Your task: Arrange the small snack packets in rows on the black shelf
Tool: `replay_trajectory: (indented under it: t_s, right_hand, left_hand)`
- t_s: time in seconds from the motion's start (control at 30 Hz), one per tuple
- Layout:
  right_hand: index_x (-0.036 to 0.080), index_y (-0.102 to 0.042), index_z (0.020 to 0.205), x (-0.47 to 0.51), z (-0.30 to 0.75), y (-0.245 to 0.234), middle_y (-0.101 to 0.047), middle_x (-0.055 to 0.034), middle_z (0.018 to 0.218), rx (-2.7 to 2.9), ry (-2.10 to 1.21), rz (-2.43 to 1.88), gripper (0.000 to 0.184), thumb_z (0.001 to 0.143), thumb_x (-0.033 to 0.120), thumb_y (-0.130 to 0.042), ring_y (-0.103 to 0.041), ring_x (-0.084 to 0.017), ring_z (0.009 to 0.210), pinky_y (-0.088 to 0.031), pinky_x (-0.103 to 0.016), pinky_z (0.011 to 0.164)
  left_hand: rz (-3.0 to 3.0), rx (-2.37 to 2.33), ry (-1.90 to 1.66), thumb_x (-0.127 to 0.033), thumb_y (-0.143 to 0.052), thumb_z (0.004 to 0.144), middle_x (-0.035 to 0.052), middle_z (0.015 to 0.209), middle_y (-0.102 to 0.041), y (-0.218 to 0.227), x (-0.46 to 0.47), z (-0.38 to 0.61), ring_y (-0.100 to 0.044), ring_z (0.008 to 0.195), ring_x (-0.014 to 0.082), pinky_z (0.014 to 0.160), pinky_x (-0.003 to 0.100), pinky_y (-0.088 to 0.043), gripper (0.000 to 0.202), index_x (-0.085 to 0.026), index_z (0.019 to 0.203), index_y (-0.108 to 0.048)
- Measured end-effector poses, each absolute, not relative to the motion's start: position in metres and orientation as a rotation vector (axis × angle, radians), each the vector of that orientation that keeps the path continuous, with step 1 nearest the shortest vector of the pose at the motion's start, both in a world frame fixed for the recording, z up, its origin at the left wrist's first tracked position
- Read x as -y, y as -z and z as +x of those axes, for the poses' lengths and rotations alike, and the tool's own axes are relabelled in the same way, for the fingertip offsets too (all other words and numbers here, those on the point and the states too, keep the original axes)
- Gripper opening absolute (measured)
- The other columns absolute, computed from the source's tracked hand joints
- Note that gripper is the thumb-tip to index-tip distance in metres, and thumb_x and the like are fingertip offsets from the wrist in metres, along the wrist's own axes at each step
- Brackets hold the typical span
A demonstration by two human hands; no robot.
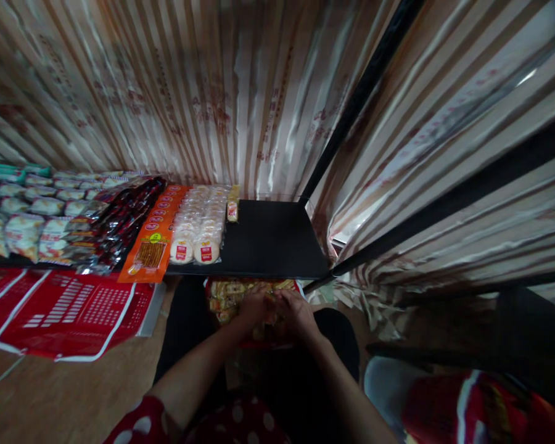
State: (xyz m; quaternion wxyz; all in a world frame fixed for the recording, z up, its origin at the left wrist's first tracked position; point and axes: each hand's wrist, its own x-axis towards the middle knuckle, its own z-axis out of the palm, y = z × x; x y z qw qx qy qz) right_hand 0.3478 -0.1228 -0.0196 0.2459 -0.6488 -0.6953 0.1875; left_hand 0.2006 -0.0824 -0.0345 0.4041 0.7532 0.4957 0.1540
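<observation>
My left hand [254, 306] and my right hand [299, 308] are close together between my knees, just below the shelf's front edge. Both reach over an open red-edged bag of small yellowish wrapped snacks [226, 295]. The fingers look curled inward, but dim light and blur hide what is in them. Above the hands, a single yellow wrapped snack [232, 209] stands on the black shelf [271, 240]. To its left lie white round crackers in clear packs [198, 228], lined up in rows.
Orange snack packets [155, 237], dark shiny packets [124, 216] and white-and-teal packets [25, 222] fill the shelf's left. Red bags with white handles [83, 314] hang below. Black poles [365, 98] cross the striped curtain [240, 92]. Another red bag [485, 407] lies at lower right.
</observation>
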Motion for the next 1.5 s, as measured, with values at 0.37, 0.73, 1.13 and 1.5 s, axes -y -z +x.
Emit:
replay_trajectory:
  t_s: [0.37,0.73,1.13,1.5]
  right_hand:
    - [0.02,-0.062,0.099,0.11,0.351,-0.018,-0.067,-0.0067,0.094,1.562,-0.627,-1.619,0.024,0.08,0.029,-0.05,-0.062,-0.019,0.088,-0.049,-0.035,0.083]
    - [0.017,-0.057,0.106,0.083,0.33,-0.021,-0.067,-0.0083,0.091,1.028,-0.756,-1.551,0.05,0.066,0.046,-0.064,-0.063,-0.019,0.082,-0.053,-0.033,0.072]
    - [0.018,-0.061,0.086,0.014,0.282,-0.02,-0.067,-0.0042,0.076,1.076,-0.843,-1.523,0.032,0.065,0.043,-0.062,-0.063,-0.018,0.07,-0.052,-0.032,0.069]
    - [0.021,-0.059,0.087,-0.07,0.26,-0.013,-0.066,-0.0021,0.082,1.342,-0.662,-1.692,0.024,0.072,0.038,-0.052,-0.061,-0.016,0.073,-0.049,-0.03,0.071]
  left_hand:
    - [1.692,-1.232,-0.685,-0.013,-0.05,0.069,0.0003,0.079,-0.058,0.024,0.076,0.188,-0.053,0.077,0.0143,0.076,0.028,-0.044,0.014,-0.017,0.078,-0.061]
    - [1.106,-1.253,-1.124,-0.015,-0.051,0.068,-0.0038,0.063,-0.052,0.0,0.054,0.186,-0.051,0.057,0.0087,0.058,0.021,-0.043,0.003,-0.017,0.07,-0.052]
    - [1.24,-1.484,-1.205,-0.018,-0.052,0.074,0.0012,0.076,-0.057,-0.009,0.005,0.173,-0.056,0.071,0.0124,0.072,0.027,-0.048,0.005,-0.017,0.076,-0.057]
    - [1.392,-1.623,-1.117,-0.017,-0.04,0.082,0.0129,0.132,-0.049,-0.014,-0.025,0.182,-0.041,0.125,0.021,0.109,0.037,-0.028,0.041,-0.012,0.121,-0.051]
